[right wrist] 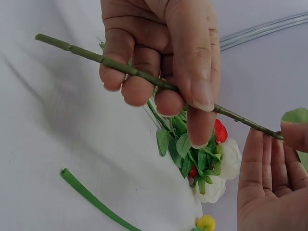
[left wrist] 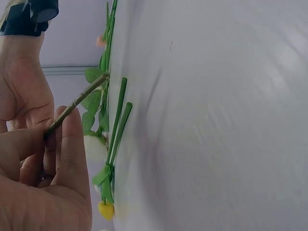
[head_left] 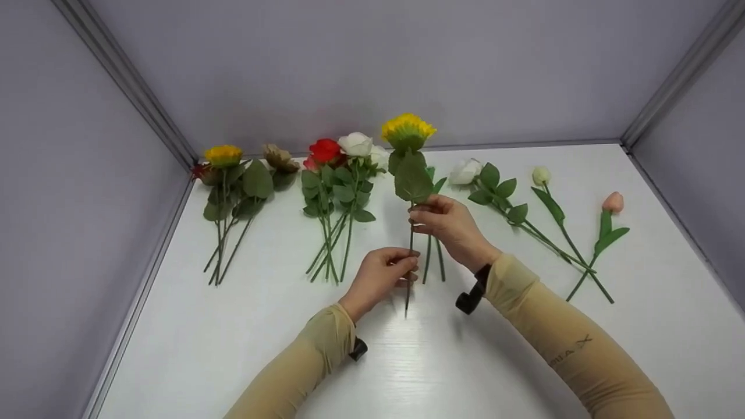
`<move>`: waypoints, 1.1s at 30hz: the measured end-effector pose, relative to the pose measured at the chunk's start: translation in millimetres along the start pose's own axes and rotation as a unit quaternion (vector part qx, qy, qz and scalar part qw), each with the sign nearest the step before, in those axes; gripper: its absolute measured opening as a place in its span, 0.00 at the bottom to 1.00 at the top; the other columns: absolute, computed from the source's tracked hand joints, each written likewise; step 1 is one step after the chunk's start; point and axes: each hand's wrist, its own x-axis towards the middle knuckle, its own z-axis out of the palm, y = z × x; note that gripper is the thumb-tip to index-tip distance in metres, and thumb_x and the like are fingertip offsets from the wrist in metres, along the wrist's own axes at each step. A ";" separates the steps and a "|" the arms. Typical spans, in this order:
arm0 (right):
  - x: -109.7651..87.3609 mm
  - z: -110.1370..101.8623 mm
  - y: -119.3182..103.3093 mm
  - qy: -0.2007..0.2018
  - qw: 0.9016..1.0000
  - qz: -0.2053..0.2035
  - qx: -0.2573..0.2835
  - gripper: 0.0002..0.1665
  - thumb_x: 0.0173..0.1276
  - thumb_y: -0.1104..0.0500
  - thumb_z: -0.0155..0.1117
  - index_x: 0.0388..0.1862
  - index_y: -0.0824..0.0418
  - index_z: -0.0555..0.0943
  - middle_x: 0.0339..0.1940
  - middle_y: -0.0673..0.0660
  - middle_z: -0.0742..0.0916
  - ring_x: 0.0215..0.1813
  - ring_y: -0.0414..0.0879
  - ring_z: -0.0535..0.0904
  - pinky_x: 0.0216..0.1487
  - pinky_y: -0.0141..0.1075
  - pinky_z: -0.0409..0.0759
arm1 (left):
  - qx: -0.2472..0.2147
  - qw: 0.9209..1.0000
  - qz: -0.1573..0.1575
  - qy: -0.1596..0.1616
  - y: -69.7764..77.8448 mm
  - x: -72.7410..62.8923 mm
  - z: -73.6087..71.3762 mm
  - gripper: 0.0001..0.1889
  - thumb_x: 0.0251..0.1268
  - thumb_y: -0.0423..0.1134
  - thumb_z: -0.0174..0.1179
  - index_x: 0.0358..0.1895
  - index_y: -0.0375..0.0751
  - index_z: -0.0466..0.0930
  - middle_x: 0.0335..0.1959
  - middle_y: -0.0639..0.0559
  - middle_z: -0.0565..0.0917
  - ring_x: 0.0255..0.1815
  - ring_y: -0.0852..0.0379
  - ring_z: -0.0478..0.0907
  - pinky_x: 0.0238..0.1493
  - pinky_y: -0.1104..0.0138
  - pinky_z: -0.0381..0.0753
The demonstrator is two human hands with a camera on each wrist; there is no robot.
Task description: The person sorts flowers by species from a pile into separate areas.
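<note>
An artificial sunflower [head_left: 408,129] with a yellow head and broad green leaves stands nearly upright above the table, between both hands. My right hand [head_left: 454,228] pinches its stem just below the leaves. Lower down, my left hand [head_left: 379,274] pinches the same stem between thumb and fingers, and the cut end pokes out beneath. In the right wrist view the thin brown-green stem [right wrist: 144,75] runs from the left hand [right wrist: 187,53] to the right hand [right wrist: 272,197]. Behind the hands lie two green stems [left wrist: 118,125] with a yellow tulip bud [left wrist: 106,210].
At the left lies a bunch with a yellow flower [head_left: 223,155] and a brown flower [head_left: 279,158]. Red roses [head_left: 326,151] and white roses [head_left: 355,144] lie left of centre. A white rose [head_left: 465,172], pale tulip [head_left: 541,175] and pink tulip [head_left: 613,202] lie right. Walls enclose the table [head_left: 233,343].
</note>
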 end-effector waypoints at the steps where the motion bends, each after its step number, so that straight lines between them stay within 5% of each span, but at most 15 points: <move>1: 0.9 1.5 -0.3 0.003 1.000 0.001 -0.003 0.16 0.68 0.69 0.69 0.53 0.69 0.79 0.45 0.62 0.86 0.47 0.51 0.84 0.54 0.46 0.84 | 0.000 1.000 0.000 0.002 1.4 -0.4 -0.7 0.16 0.74 0.36 0.63 0.57 0.29 0.83 0.42 0.40 0.87 0.39 0.52 0.87 0.42 0.60 0.88; 8: 8.3 18.0 2.6 0.019 1.000 0.000 -0.021 0.20 0.69 0.69 0.69 0.57 0.72 0.76 0.48 0.64 0.84 0.49 0.55 0.84 0.53 0.44 0.85 | 0.028 0.999 0.024 0.036 10.9 -7.8 -15.8 0.15 0.72 0.35 0.65 0.56 0.32 0.82 0.43 0.42 0.85 0.40 0.49 0.87 0.43 0.59 0.88; 13: 15.3 34.8 8.3 -0.001 0.999 -0.007 -0.049 0.21 0.72 0.66 0.67 0.61 0.71 0.77 0.52 0.67 0.83 0.53 0.59 0.83 0.55 0.45 0.84 | 0.087 0.993 0.031 0.074 17.7 -16.8 -39.9 0.13 0.73 0.35 0.64 0.55 0.35 0.83 0.44 0.43 0.85 0.40 0.51 0.86 0.42 0.61 0.88; 16: 15.5 43.9 11.0 -0.026 0.994 -0.019 -0.105 0.19 0.75 0.63 0.64 0.61 0.68 0.79 0.53 0.66 0.84 0.53 0.58 0.83 0.55 0.45 0.84 | 0.131 0.985 0.023 0.107 22.2 -23.2 -63.2 0.13 0.73 0.36 0.64 0.56 0.36 0.84 0.44 0.41 0.85 0.40 0.52 0.86 0.41 0.61 0.87; 19: 12.0 50.6 13.4 -0.056 0.973 -0.050 -0.218 0.15 0.77 0.58 0.62 0.59 0.60 0.82 0.53 0.60 0.85 0.53 0.52 0.83 0.56 0.42 0.83 | 0.172 0.974 0.019 0.145 25.9 -30.5 -92.9 0.13 0.74 0.36 0.63 0.57 0.36 0.84 0.44 0.41 0.86 0.39 0.52 0.85 0.40 0.62 0.86; 21: 9.2 54.2 16.3 -0.075 0.944 -0.085 -0.309 0.14 0.78 0.56 0.61 0.59 0.58 0.82 0.53 0.56 0.85 0.54 0.48 0.82 0.58 0.41 0.81 | 0.208 0.963 0.017 0.171 27.2 -36.5 -115.5 0.14 0.75 0.37 0.62 0.57 0.37 0.84 0.44 0.43 0.86 0.40 0.52 0.84 0.40 0.62 0.86; 23: 6.7 59.1 19.0 -0.095 0.900 -0.121 -0.409 0.16 0.79 0.54 0.61 0.61 0.55 0.81 0.56 0.53 0.85 0.58 0.45 0.80 0.61 0.41 0.79 | 0.249 0.948 0.017 0.195 27.2 -42.2 -139.6 0.14 0.76 0.37 0.61 0.58 0.37 0.84 0.46 0.44 0.85 0.41 0.52 0.84 0.41 0.63 0.86; 30: 9.5 87.9 33.3 -0.174 0.698 -0.258 -0.645 0.31 0.77 0.49 0.64 0.73 0.60 0.74 0.72 0.59 0.77 0.77 0.55 0.64 0.77 0.46 0.62 | 0.377 0.884 -0.010 0.276 22.9 -55.6 -212.2 0.16 0.78 0.36 0.56 0.62 0.33 0.81 0.49 0.41 0.85 0.45 0.48 0.85 0.42 0.57 0.84; 31: 10.0 92.5 36.0 -0.181 0.678 -0.266 -0.661 0.32 0.77 0.48 0.64 0.74 0.59 0.72 0.74 0.60 0.75 0.79 0.56 0.61 0.78 0.47 0.60 | 0.388 0.876 -0.013 0.286 21.9 -56.2 -219.1 0.16 0.78 0.36 0.56 0.62 0.33 0.81 0.50 0.40 0.84 0.46 0.47 0.84 0.43 0.55 0.83; 33: 9.9 101.3 40.8 -0.195 0.652 -0.271 -0.681 0.34 0.77 0.46 0.63 0.76 0.58 0.70 0.76 0.60 0.72 0.81 0.57 0.56 0.79 0.48 0.56 | 0.408 0.862 -0.019 0.302 19.9 -56.7 -229.8 0.16 0.78 0.35 0.56 0.61 0.32 0.81 0.50 0.38 0.84 0.47 0.44 0.83 0.44 0.53 0.82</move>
